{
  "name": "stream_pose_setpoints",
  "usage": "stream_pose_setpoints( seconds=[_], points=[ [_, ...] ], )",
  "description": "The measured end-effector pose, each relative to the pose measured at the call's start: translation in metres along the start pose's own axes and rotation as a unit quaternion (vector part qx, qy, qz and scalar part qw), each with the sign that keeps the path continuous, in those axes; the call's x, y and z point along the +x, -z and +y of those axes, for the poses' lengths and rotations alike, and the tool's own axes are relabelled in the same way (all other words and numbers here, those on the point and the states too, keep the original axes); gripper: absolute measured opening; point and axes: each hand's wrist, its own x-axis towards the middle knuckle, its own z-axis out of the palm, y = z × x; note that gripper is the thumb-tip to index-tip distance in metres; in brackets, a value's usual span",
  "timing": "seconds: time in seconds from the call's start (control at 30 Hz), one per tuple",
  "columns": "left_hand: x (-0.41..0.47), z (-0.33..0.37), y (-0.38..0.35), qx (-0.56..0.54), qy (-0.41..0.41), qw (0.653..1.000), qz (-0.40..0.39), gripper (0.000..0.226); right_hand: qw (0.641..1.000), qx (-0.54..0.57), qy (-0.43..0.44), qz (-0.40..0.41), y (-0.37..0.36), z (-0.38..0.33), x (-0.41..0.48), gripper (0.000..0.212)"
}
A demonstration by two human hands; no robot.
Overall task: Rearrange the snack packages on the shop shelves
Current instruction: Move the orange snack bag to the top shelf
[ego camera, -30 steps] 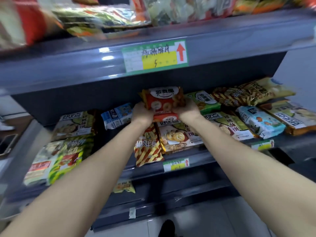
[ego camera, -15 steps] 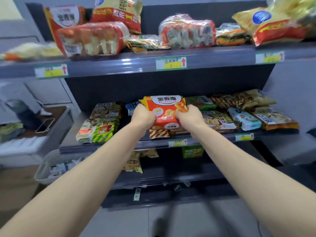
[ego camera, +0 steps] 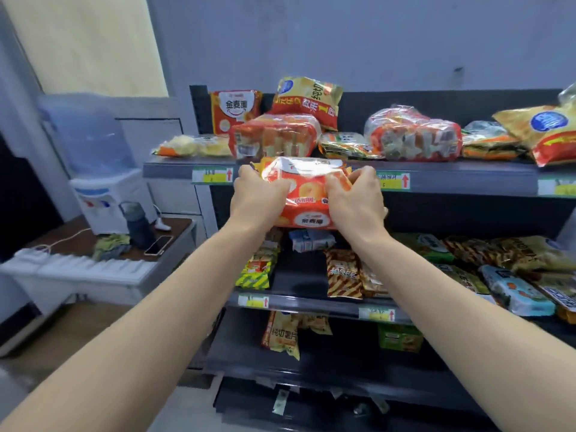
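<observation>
To the left of the dark grey metal top shelf (ego camera: 452, 182), and lower than it, a white water dispenser with a blue bottle (ego camera: 103, 194) is being kept on a brown tabletop (ego camera: 62, 241), with a dark grey flask (ego camera: 138, 226) and a flat black phone (ego camera: 158, 244) lying just beside it. At the left end of the top shelf, an upright red-and-white snack packet (ego camera: 235, 112) is being propped against the back panel, and a clear-wrapped orange pack of bread slices (ego camera: 274, 138) is being displayed in front of it. Just in front of the top shelf's front edge, at about its height, an orange crinkly plastic snack packet with a white label (ego camera: 307, 194) is being held up by both hands; whether it is touching that edge cannot be told. Its left end is being gripped by the left hand (ego camera: 258, 198), fingers curled over the wrapper. Its right end is being gripped by the right hand (ego camera: 355, 204), fingers likewise wrapped round the film. Farther right on the top shelf, a second clear-wrapped orange pack (ego camera: 411, 138) is being displayed, and at the shelf's right end a yellow bag with a round blue badge (ego camera: 542, 129) is being displayed. Below the top shelf, a brown striped packet (ego camera: 343, 275) is being displayed on the next level.
</observation>
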Motion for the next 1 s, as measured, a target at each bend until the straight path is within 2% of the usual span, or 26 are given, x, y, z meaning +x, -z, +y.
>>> stream_pose_setpoints(
  seconds=[0.17, 0.27, 0.4, 0.53, 0.67, 0.8, 1.0],
  points=[
    [0.041, 0.019, 0.042, -0.059, -0.079, 0.993, 0.058, 0.029, 0.994, 0.077, 0.082, 0.012, -0.032, -0.055, 0.024, 0.047],
    [0.072, 0.029, 0.067, -0.066, -0.113, 0.988, 0.079, 0.023, 0.989, 0.090, 0.115, 0.015, -0.057, -0.084, 0.046, 0.043],
    [0.133, 0.040, 0.098, -0.063, -0.155, 0.982, 0.088, 0.023, 0.989, 0.076, 0.127, -0.011, -0.095, -0.122, 0.084, 0.058],
    [0.204, 0.040, 0.115, -0.034, -0.165, 0.980, 0.108, 0.025, 0.993, 0.041, 0.106, -0.029, -0.143, -0.151, 0.130, 0.054],
    [0.269, 0.029, 0.125, -0.006, -0.165, 0.979, 0.119, 0.027, 0.992, 0.082, 0.062, -0.074, -0.185, -0.165, 0.177, 0.046],
    [0.326, 0.016, 0.130, 0.033, -0.165, 0.981, 0.101, 0.029, 0.988, 0.096, 0.024, -0.119, -0.209, -0.170, 0.209, 0.011],
    [0.385, -0.011, 0.119, 0.041, -0.140, 0.989, 0.038, 0.029, 0.982, -0.016, -0.021, -0.189, -0.230, -0.170, 0.232, 0.022]
  ],
)
